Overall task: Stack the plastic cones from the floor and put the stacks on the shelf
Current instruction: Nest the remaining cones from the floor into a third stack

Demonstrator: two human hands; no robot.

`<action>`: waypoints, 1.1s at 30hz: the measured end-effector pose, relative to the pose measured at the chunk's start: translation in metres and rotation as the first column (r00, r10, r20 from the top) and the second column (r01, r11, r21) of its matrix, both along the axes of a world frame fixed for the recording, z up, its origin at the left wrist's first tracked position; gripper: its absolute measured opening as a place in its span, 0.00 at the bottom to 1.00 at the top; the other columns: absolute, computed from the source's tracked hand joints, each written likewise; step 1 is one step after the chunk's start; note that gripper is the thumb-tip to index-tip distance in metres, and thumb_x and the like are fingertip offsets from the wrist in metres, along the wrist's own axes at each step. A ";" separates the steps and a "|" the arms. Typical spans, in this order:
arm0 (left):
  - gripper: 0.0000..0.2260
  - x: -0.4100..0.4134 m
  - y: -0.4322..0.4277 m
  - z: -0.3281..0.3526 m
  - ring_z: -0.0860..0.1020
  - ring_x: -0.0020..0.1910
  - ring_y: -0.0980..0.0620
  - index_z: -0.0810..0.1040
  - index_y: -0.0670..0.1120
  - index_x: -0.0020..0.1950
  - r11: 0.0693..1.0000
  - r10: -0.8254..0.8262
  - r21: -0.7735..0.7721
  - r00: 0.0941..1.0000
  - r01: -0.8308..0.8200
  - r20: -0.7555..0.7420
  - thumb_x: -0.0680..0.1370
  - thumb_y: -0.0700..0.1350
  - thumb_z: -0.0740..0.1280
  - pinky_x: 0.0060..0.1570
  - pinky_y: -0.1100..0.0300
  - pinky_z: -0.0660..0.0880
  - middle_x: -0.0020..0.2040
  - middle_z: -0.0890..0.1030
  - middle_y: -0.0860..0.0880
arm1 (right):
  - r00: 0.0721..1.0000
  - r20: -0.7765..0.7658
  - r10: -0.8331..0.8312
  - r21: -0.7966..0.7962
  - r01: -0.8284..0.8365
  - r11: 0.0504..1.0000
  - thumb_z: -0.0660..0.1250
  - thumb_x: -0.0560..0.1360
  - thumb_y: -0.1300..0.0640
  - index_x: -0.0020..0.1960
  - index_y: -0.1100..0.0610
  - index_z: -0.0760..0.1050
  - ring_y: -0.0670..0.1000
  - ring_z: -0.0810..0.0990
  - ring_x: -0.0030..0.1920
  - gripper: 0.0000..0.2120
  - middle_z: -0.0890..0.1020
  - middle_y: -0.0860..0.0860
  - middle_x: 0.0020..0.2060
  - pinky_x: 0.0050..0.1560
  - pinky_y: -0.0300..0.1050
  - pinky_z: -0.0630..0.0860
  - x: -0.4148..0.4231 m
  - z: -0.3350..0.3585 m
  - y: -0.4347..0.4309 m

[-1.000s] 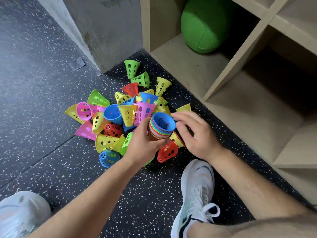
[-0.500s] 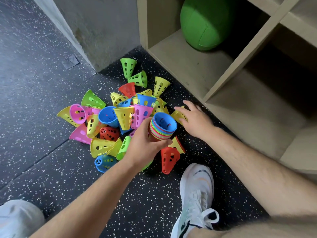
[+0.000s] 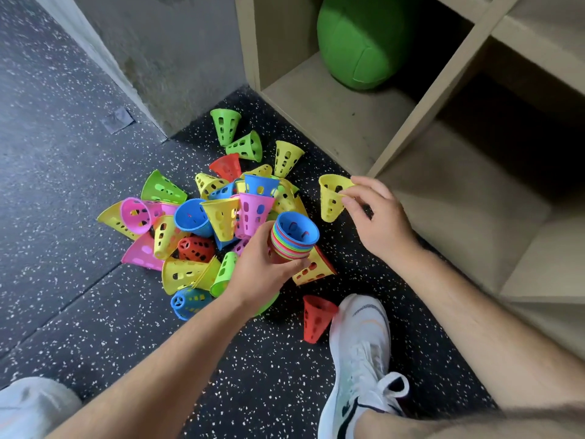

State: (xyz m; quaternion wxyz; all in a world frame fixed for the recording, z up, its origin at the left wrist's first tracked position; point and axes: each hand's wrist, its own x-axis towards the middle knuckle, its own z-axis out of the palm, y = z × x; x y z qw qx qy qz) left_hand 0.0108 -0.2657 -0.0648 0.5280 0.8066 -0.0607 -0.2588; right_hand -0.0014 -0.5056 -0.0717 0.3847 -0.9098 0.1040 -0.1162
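A pile of loose perforated plastic cones [image 3: 202,223] in yellow, pink, blue, green and red lies on the speckled black floor. My left hand [image 3: 262,270] grips a stack of nested cones [image 3: 294,239], mouth up, with a blue one on top, just above the pile's right side. My right hand [image 3: 376,217] pinches the rim of a single yellow cone [image 3: 332,198], lifted off the floor to the upper right of the stack. A red cone [image 3: 316,318] lies alone near my right shoe. The wooden shelf [image 3: 332,106] stands at the upper right.
A green ball [image 3: 357,42] fills the back of the shelf's left compartment. A grey wall [image 3: 177,52] rises behind the pile. My right shoe [image 3: 357,359] stands just below the cones and my left shoe [image 3: 31,407] sits at the bottom left corner.
My right hand has reached right of the stack, taken a yellow cone by its rim and lifted it. The left hand has kept hold of the stack, almost still.
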 end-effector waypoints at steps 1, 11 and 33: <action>0.29 -0.001 0.000 0.001 0.77 0.46 0.76 0.73 0.50 0.67 1.000 -0.004 0.003 1.000 0.004 0.005 0.71 0.40 0.82 0.46 0.79 0.70 0.55 0.81 0.59 | 0.997 0.069 -0.018 0.025 0.017 1.000 0.68 0.80 0.56 0.55 0.55 0.83 0.51 0.80 0.60 0.07 0.78 0.50 0.63 0.65 0.51 0.74 -0.004 0.007 0.004; 0.29 -0.021 0.004 0.002 0.79 0.47 0.72 0.74 0.45 0.68 0.999 -0.010 -0.042 0.997 0.014 0.075 0.70 0.40 0.82 0.48 0.76 0.71 0.55 0.82 0.58 | 0.961 0.135 0.240 0.090 -0.253 0.963 0.69 0.79 0.56 0.56 0.57 0.84 0.49 0.77 0.66 0.09 0.81 0.55 0.62 0.68 0.47 0.72 -0.056 0.029 0.056; 0.30 -0.104 0.069 -0.033 0.81 0.57 0.64 0.74 0.57 0.68 0.989 -0.056 0.133 0.998 0.060 -0.038 0.69 0.51 0.83 0.64 0.54 0.78 0.58 0.82 0.61 | 0.680 -0.681 0.270 -0.136 -0.481 0.866 0.58 0.69 0.32 0.56 0.37 0.72 0.50 0.71 0.57 0.19 0.75 0.39 0.46 0.60 0.58 0.72 -0.115 -0.042 0.067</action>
